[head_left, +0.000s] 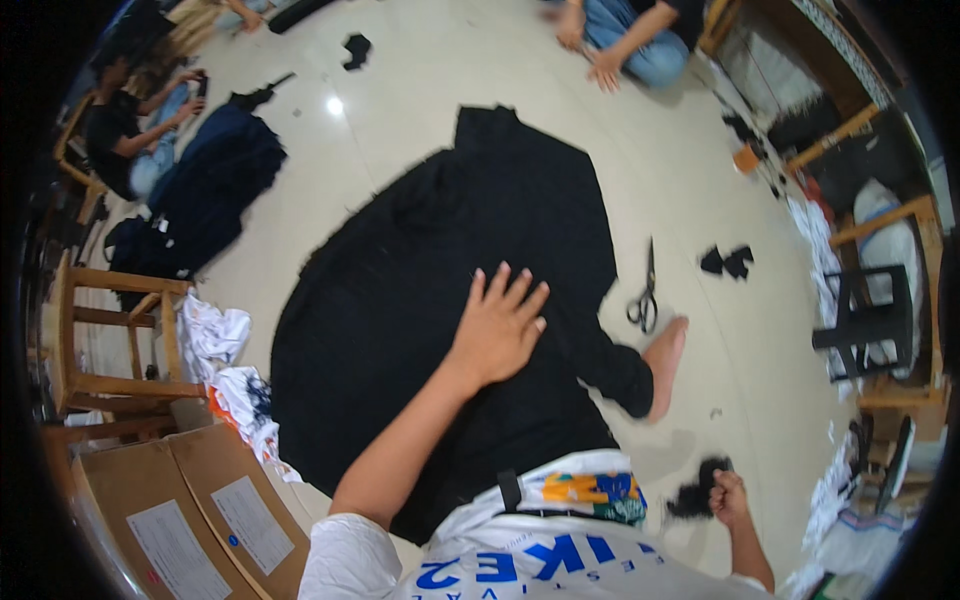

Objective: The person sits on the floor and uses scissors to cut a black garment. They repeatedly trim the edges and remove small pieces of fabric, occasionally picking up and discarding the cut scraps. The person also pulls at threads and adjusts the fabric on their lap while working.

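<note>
A large piece of black cloth (390, 300) is spread over the floor in front of me, its lower part reaching my lap. My left hand (500, 330) lies flat on its middle, fingers spread, holding nothing. Off to the right, my right hand (730, 495) is closed at the edge of a dark fuzzy piece (695, 492), which is blurred and looks like a black cloth scrap. Black-handled scissors (645, 300) rest on the floor right of the cloth, blades pointing away. My bare foot (664, 368) sticks out from under a dark fold beside them.
Black scraps (726, 262) lie at right, another scrap (356, 51) far off. Cardboard boxes (190, 510) and a wooden stool (130, 330) stand at left beside white cloths (215, 335). A person (130, 135) sits far left near a dark cloth pile (215, 180); another person (640, 45) sits far ahead. A black stool (872, 320) is at right.
</note>
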`<state>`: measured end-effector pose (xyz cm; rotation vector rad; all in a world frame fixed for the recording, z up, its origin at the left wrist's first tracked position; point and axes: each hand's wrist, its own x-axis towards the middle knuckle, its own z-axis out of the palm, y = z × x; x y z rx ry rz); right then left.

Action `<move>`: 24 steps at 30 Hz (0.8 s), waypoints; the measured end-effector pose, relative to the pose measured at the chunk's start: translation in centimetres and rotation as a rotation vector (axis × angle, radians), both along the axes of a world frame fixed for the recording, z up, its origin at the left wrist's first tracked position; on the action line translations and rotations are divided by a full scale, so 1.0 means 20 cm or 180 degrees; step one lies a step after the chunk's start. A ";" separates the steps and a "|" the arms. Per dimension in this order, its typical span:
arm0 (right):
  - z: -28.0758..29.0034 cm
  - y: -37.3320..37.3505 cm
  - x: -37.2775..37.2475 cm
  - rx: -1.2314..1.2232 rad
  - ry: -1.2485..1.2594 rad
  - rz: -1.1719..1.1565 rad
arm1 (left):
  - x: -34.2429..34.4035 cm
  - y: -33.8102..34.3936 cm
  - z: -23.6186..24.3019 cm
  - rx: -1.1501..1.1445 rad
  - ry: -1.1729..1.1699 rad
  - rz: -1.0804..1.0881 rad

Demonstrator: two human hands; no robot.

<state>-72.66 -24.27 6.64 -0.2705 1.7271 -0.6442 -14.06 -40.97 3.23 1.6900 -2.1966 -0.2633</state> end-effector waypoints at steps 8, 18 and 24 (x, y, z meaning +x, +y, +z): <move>-0.03 0.40 -0.81 -0.0061 0.3889 0.1244 | 0.00 0.01 0.00 0.0189 0.0004 0.0048; -0.09 -0.67 1.34 -0.3269 0.1531 0.2967 | -0.01 -0.01 0.01 0.0212 -0.0051 0.0100; 0.03 -0.77 1.56 -0.2088 0.1000 0.3805 | 0.01 0.00 0.01 0.0174 0.0055 0.0097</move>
